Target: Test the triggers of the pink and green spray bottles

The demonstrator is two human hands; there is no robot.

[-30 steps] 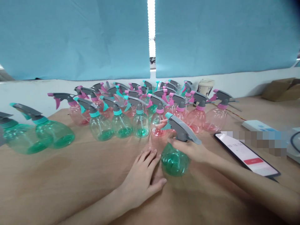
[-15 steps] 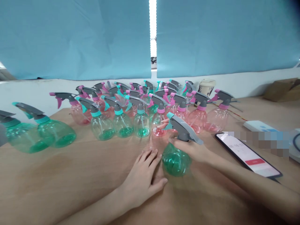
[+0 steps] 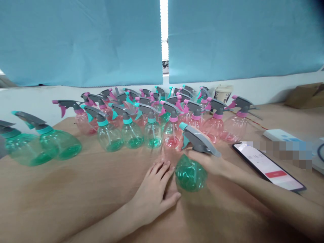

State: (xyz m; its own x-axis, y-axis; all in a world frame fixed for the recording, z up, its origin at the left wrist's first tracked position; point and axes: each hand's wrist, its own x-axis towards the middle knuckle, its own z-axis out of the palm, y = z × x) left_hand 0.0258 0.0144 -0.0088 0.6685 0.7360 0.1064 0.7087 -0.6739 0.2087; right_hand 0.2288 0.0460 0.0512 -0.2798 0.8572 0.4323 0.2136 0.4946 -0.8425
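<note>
Green plastic spray bottle (image 3: pixel 191 174) sits in the right hand (image 3: pixel 206 160), tipped over, with its grey top pointing away. The fingers (image 3: pixel 202 156) wrap around the neck and grip it. This bottle is near the front of the wooden table (image 3: pixel 76 199), just in front of the other bottles. The left hand (image 3: pixel 153 197) lies flat on the table, just beside the held bottle. Its fingers are spread and loose, and they hold nothing.

Five other green bottles (image 3: pixel 131 135) are in the front row, and the two on the left lean over. Four pink bottles (image 3: pixel 212 130) stand to the right. Many more bottles (image 3: pixel 146 99) crowd behind, too packed to count. One paper cup (image 3: pixel 222 93) stands at the back, its label too small to read. One phone (image 3: pixel 268 165) lies on the right, with a red button and tiny numbers I cannot read.
</note>
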